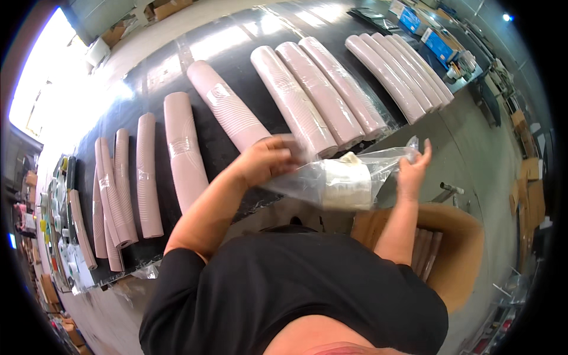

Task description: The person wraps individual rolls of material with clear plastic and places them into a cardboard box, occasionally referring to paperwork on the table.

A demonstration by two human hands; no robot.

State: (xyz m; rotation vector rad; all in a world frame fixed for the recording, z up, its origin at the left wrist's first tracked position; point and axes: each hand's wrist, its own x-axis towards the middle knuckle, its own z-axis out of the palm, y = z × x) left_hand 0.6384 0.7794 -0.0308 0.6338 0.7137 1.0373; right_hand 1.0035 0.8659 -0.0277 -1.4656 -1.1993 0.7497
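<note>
A clear plastic bag [383, 164] with a whitish bundle [348, 183] inside stretches across in front of the table edge. My right hand [412, 171] pinches its gathered right end, with some fingers sticking up. At the bag's other end, my left hand [267, 161] is closed on the film with curled fingers, which motion partly blurs. Just beyond the left hand lies a pink ridged roll [222, 103] in clear wrap. A group of wrapped pink rolls [296, 100] lies past the bag; its near ends come close to the plastic.
The long black table [157, 80] carries several more pink rolls [184, 148] to the left and a tight row [402, 77] at far right. Blue boxes [441, 47] stand at its far right end. Beside my right arm, an open cardboard box [464, 251] holds pink rolls.
</note>
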